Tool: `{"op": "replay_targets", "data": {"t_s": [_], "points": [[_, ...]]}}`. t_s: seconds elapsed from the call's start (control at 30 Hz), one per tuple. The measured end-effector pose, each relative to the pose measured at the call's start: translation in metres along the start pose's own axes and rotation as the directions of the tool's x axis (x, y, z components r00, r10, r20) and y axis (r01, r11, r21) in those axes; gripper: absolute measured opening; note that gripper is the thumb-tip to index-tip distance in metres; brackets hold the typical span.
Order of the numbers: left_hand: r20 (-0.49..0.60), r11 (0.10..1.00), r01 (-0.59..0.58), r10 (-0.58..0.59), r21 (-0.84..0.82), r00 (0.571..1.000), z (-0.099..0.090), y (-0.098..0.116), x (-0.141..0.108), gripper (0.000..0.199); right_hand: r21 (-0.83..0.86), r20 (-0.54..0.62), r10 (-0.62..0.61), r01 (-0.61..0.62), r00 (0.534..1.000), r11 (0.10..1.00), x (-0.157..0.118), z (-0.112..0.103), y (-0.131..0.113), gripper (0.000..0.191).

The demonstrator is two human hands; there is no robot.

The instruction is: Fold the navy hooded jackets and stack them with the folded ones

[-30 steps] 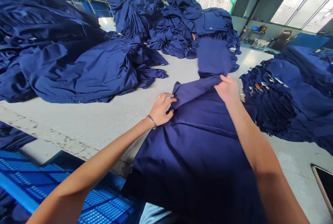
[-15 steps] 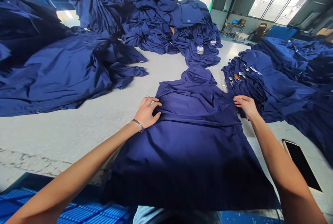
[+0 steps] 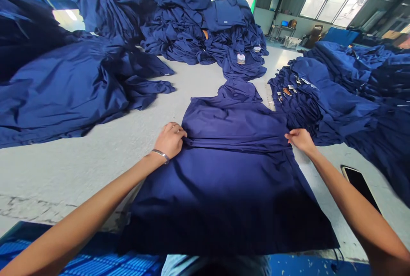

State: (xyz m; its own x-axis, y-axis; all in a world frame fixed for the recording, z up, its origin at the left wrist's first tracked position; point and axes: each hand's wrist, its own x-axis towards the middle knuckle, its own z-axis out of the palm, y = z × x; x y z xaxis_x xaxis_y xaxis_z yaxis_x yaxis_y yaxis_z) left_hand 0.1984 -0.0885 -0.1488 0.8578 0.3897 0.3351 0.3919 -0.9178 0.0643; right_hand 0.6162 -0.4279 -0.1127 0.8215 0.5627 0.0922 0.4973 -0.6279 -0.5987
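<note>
A navy blue hooded jacket [image 3: 221, 177] lies spread on the pale table in front of me, its hood [image 3: 240, 91] at the far end. A crosswise fold runs over its middle. My left hand [image 3: 170, 140], with a silver bracelet on the wrist, pinches the jacket's left edge at that fold. On the opposite edge, my right hand [image 3: 300, 140] has its thumb and fingers closed on the cloth at about the same height. The jacket's near end reaches the table's front edge, and a dark cord hangs at its near right corner.
Heaps of navy garments stand at the back [image 3: 192, 24] and left [image 3: 73, 83]. A layered stack of garments [image 3: 320, 92] lies to the right, several with small tags. A phone [image 3: 360, 186] rests beside my right forearm. Blue slatted plastic [image 3: 86, 263] shows below the table [image 3: 80, 169].
Both hands have come slightly nearer to me and closed on the jacket's side edges. The upper part of the cloth lies smoother, with a straighter fold. The view has shifted a little.
</note>
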Motion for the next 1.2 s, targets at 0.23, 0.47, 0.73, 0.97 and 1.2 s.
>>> {"op": "replay_targets", "data": {"t_s": [0.23, 0.47, 0.73, 0.97, 1.2], "points": [[0.014, 0.986, 0.020, -0.018, -0.166, 1.000, -0.016, -0.003, 0.005, 0.051, -0.026, 0.005, 0.087, -0.087, 0.996, 0.996, -0.003, 0.000, 0.013, 0.020], [-0.072, 0.941, 0.136, -0.166, -0.309, 0.984, 0.005, 0.002, 0.087, 0.048, -0.297, -0.034, 0.222, -0.222, 0.974, 0.929, 0.032, 0.027, -0.040, 0.045], [0.166, 0.965, 0.146, -0.111, -0.216, 0.980, 0.033, -0.034, 0.155, 0.049, 0.349, -0.029, 0.080, -0.065, 0.996, 0.935, 0.032, 0.031, -0.038, 0.040], [0.300, 0.976, 0.101, -0.038, -0.195, 0.953, 0.031, -0.030, 0.166, 0.041, 0.531, -0.113, -0.003, 0.063, 0.994, 0.845, 0.001, 0.008, -0.033, 0.042], [0.187, 0.917, 0.087, -0.014, -0.388, 0.982, 0.003, -0.025, 0.155, 0.023, 0.485, -0.230, 0.040, 0.079, 0.972, 0.871, 0.003, 0.016, -0.024, 0.038]]}}
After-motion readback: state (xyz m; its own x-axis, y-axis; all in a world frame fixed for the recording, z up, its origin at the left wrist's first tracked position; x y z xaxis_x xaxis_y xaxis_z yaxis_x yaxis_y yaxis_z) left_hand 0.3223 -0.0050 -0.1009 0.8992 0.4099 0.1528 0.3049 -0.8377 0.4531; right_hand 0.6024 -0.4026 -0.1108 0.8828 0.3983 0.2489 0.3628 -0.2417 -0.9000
